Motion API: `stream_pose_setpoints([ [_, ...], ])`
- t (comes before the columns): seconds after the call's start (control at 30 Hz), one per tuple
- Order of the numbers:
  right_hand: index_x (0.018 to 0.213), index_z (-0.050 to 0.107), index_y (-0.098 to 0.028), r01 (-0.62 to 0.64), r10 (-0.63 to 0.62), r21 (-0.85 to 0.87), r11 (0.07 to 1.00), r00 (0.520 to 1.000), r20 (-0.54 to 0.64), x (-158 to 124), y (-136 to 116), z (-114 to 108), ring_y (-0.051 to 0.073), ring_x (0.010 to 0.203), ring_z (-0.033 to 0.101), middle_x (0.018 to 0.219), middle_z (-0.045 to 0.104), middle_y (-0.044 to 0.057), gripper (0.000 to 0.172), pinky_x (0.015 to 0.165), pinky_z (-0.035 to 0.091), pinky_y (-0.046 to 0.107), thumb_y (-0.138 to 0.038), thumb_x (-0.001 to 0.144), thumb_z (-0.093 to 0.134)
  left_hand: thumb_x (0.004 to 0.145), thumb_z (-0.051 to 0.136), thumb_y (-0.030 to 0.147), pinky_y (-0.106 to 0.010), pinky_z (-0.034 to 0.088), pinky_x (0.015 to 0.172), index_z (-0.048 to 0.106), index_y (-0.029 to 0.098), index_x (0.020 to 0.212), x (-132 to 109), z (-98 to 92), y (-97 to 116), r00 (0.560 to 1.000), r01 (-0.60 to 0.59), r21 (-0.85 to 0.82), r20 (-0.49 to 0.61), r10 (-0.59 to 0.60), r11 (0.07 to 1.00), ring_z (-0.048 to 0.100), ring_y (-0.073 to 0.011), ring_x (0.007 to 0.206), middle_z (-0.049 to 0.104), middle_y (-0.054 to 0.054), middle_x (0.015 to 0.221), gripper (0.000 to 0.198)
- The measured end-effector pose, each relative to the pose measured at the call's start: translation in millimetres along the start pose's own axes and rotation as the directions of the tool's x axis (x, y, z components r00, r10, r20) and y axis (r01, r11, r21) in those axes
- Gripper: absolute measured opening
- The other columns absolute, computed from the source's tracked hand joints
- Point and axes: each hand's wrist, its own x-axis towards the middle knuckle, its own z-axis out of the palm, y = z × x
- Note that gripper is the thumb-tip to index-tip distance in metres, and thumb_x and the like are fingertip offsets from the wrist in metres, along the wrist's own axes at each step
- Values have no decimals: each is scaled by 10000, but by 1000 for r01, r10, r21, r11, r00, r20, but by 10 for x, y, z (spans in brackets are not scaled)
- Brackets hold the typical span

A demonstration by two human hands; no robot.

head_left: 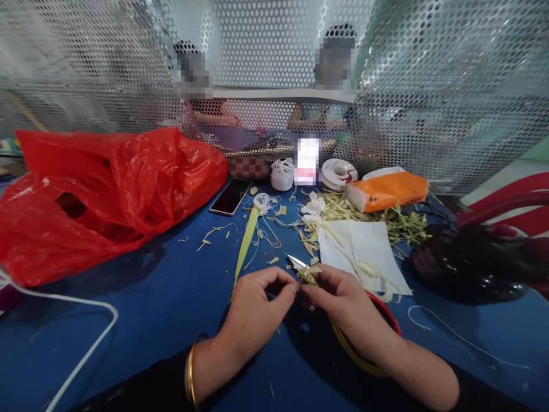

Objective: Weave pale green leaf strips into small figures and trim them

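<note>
A small knotted piece of dried greenish straw (307,277) is pinched between the thumb and fingers of my right hand (349,303). My left hand (259,306), with a gold bangle at its wrist, has thumb and forefinger pressed together right beside that piece; whatever they grip is too small to make out. Beneath my right hand lie scissors, their pointed blades (295,262) showing past the straw and their red and yellow handle (392,317) partly covered by the hand. A long pale green leaf strip (246,243) runs up from behind my left hand.
Bundles of dried straw (398,224) and white paper (349,240) lie right of centre. Around them are an orange packet (388,190), ribbon spool (328,176), thread ball (282,176) and phone (230,196). A red plastic bag (128,177) fills the left, a dark rounded object (463,266) the right.
</note>
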Motion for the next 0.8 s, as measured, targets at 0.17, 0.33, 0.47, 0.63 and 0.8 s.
stream_pose_setpoints([
  [0.17, 717, 589, -161, -33, 33, 24, 999, 999, -11, -7, -13, 13, 93, 574, 458, 610, 539, -40, 185, 556, 354, 237, -322, 752, 672, 757, 567, 200, -257, 440, 642, 666, 173, 681, -9, -10, 18, 1000, 17, -8, -5, -17, 1000, 589, -144, 648, 674, -4, 658, 129],
  [0.33, 722, 617, -152, -58, 53, 96, 994, 998, 45, -5, -49, 6, 90, 568, 485, 615, 562, -30, 195, 558, 381, 227, -330, 748, 691, 737, 574, 218, -252, 437, 622, 637, 163, 672, 5, 0, 51, 990, 128, -194, 78, -114, 973, 572, -136, 624, 642, -4, 631, 106],
  [0.47, 734, 629, -146, -88, 72, 177, 980, 993, 93, 4, -19, -20, 89, 567, 509, 660, 595, -8, 188, 576, 414, 233, -320, 759, 695, 715, 619, 243, -239, 437, 642, 619, 162, 664, 13, 22, 53, 966, 254, -378, 152, -211, 890, 558, -113, 610, 618, 13, 607, 96],
  [0.63, 735, 626, -148, -78, 60, 205, 976, 994, 90, 3, 1, -20, 90, 579, 517, 679, 605, -4, 202, 582, 414, 233, -329, 755, 713, 717, 645, 273, -246, 434, 655, 617, 167, 686, 14, 34, 28, 954, 298, -447, 159, -253, 843, 549, -113, 619, 616, 14, 620, 114],
  [0.8, 729, 633, -153, -87, 82, 168, 982, 996, 41, 3, -30, -2, 84, 564, 496, 640, 574, -27, 208, 568, 390, 229, -335, 734, 734, 751, 628, 274, -271, 424, 672, 617, 170, 701, 24, 35, -10, 975, 222, -356, 107, -196, 908, 550, -126, 643, 619, 3, 649, 116],
])
